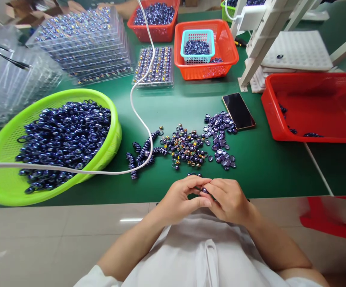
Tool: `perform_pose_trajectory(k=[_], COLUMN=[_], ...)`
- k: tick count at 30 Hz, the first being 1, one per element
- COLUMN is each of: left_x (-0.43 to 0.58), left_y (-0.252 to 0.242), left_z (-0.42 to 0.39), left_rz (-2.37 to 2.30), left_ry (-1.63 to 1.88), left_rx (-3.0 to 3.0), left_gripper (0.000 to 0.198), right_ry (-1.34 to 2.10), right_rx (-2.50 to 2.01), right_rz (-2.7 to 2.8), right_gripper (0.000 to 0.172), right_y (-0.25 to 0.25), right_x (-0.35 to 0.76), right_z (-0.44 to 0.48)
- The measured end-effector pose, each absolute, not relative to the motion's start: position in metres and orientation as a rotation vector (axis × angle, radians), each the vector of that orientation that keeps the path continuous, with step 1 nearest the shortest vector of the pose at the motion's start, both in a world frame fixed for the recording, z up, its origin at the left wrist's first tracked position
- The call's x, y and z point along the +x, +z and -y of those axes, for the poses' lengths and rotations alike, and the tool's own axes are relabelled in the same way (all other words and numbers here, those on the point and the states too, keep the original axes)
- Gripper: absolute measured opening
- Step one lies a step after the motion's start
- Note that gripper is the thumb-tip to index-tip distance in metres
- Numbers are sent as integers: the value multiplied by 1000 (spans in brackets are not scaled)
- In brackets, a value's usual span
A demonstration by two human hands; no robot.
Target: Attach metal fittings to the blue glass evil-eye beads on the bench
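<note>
My left hand [180,199] and my right hand [228,198] meet at the table's front edge, fingers bent and fingertips touching. Between them is a small, rounded, shiny dark-blue part [204,191], partly hidden by the fingers; its exact kind does not show. Just beyond lie a few more dark parts [194,174]. Farther on is a loose heap of dark-blue and gold pieces [187,145]. Flat dark-blue caps [220,127] are spread to its right. To its left, ring-shaped dark-blue pieces [144,151] lie in stacked rows.
A green basket [114,119] of dark-blue looped pieces stands left. A white cable [133,105] crosses the green table. Clear trays [122,48] are stacked behind. Orange basket [205,71], phone [238,111], metal post [259,40] and red bin [313,127] stand back and right.
</note>
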State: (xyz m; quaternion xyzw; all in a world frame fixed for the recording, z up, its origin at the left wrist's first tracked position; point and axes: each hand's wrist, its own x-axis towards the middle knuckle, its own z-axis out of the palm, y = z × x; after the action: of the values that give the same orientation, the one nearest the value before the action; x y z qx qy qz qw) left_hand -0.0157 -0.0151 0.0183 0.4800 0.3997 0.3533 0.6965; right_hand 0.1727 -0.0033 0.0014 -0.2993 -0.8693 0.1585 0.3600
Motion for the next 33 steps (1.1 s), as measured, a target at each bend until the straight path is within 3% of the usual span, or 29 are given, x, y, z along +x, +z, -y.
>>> perform_pose_trajectory(k=[11, 19, 23, 28, 33], left_x=[-15, -21, -38, -83, -175], left_y=[11, 10, 22, 54, 72], left_z=[14, 16, 17, 17, -9], left_rz=[-978, -988, -1110, -1450, -2300], left_ry=[808, 798, 809, 992, 1359], left_rx=[1015, 780, 967, 1233, 1391], left_gripper=[31, 43, 52, 36, 39], right_ry=[400, 499, 647, 805, 675], right_rx=[-756, -834, -770, -819, -1113], right_rz=[2139, 2132, 2234, 2207, 2039], right_gripper=[11, 11, 27, 50, 38], right_y=[-12, -10, 0, 11, 2], right_x=[166, 157, 151, 162, 183], right_z=[12, 9, 6, -2, -11])
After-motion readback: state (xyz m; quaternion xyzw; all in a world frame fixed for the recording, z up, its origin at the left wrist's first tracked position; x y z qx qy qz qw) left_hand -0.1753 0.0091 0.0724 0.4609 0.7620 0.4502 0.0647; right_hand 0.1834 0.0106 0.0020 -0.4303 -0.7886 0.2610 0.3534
